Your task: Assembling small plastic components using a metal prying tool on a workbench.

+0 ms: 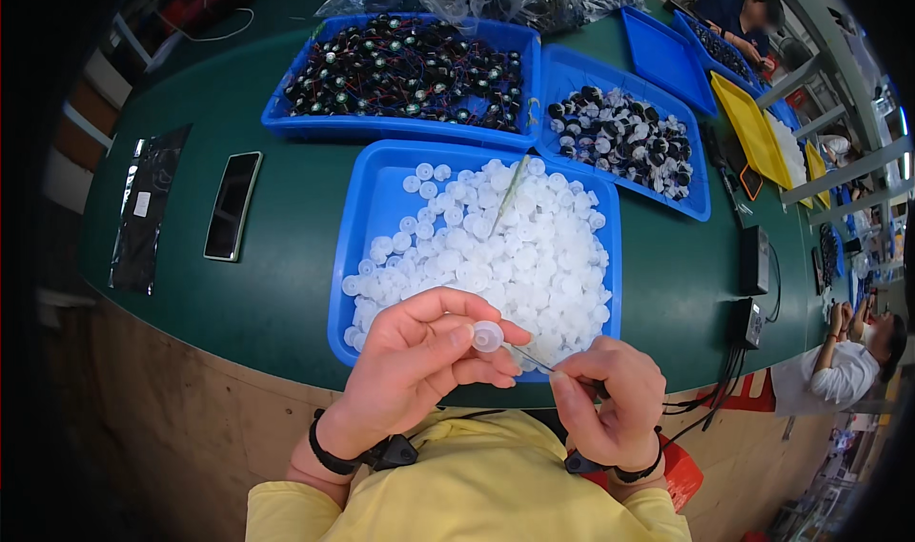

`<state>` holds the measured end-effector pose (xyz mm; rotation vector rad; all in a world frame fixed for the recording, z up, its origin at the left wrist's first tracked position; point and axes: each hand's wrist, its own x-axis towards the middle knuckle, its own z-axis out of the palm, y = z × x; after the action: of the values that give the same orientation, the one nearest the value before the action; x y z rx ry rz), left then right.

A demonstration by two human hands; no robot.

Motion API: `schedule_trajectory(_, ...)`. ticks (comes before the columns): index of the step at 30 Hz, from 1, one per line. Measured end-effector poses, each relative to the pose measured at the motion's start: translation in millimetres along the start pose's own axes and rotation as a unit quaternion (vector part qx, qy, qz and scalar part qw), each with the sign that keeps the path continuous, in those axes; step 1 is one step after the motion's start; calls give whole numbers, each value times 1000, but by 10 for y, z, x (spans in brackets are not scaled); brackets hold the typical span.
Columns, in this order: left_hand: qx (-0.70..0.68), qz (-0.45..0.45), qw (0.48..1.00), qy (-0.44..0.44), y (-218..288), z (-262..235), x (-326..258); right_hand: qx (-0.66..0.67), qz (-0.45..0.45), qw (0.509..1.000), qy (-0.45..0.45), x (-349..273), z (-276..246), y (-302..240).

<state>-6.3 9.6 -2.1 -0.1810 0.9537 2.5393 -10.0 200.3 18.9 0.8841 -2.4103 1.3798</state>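
Note:
Between the thumb and fingers of my left hand (419, 347) is a small translucent plastic cap (488, 336), round with a raised centre. My right hand (610, 394) is closed in a pinch on a thin dark wire-like strand (532, 358), which runs across to the fingertips of my left hand. Something dark shows inside the curled right fingers, too hidden to name. Both hands are over the near edge of a blue tray (367, 199) heaped with similar white caps (543, 265). A thin pale green strip (510, 196) lies on the heap.
Behind are a blue bin (276, 113) of black round parts with wires and a blue tray (701, 194) of black-and-white pieces. A phone (233, 206) and black bag (148, 213) lie left. Black boxes (754, 261) with cables stand right. Other people work at far right.

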Motion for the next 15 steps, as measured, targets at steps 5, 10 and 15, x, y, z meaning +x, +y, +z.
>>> schedule_trajectory(5,-30,28,998,-42,-65,-94,17,-43,-11,999,-5,42,-11,-63)
schedule_trajectory(10,-6,54,997,-51,-84,-140,27,-67,-26,997,-9,38,9,-62)
schedule_trajectory(15,-23,57,996,-60,-95,-105,19,-72,-29,997,-12,84,17,-90)
